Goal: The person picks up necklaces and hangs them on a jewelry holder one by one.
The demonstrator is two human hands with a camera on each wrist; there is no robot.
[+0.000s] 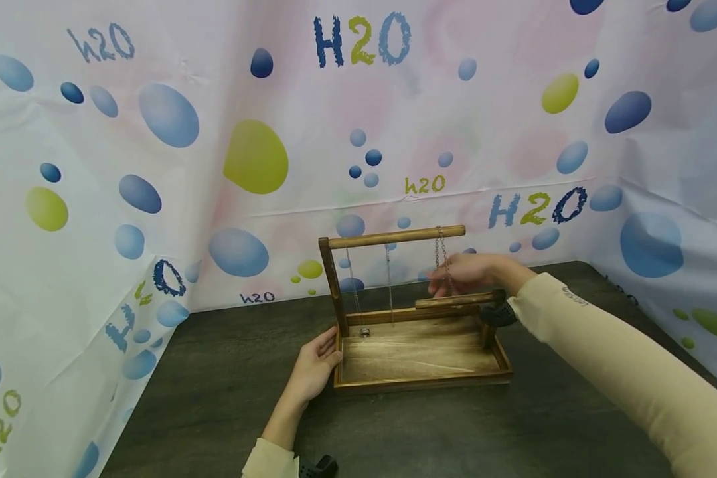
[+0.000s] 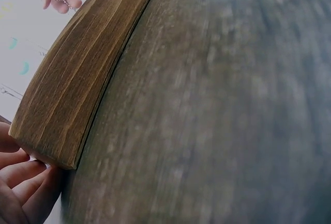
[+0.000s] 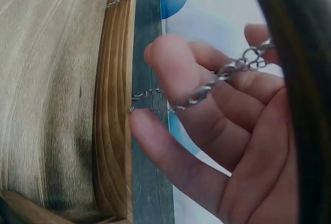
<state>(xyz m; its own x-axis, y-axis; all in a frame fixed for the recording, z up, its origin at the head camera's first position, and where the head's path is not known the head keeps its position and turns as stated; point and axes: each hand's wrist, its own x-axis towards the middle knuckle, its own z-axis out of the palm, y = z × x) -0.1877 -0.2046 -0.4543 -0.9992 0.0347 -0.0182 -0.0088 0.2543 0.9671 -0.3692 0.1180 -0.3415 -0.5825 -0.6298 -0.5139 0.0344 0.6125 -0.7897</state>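
Note:
A wooden jewelry stand (image 1: 394, 384) with a shallow tray base and two bars sits on the dark table. My left hand (image 1: 312, 368) grips the tray's left end, thumb and fingers at its corner in the left wrist view. Behind the lower bar (image 1: 454, 301), my right hand (image 1: 469, 271) reaches to a silver chain (image 3: 225, 72) looped over the upper bar's right end. In the right wrist view that chain runs across the loosely bent, spread fingers, touching them without a visible pinch. Another chain (image 1: 389, 279) hangs mid-bar, and a thinner necklace (image 1: 352, 279) hangs near the left post.
A small round silver piece (image 1: 365, 332) is at the necklace's lower end, at the tray's left. White cloth (image 1: 346, 99) printed with blue and green drops surrounds the table (image 1: 227, 398). The lower bar stands between the right forearm and the tray.

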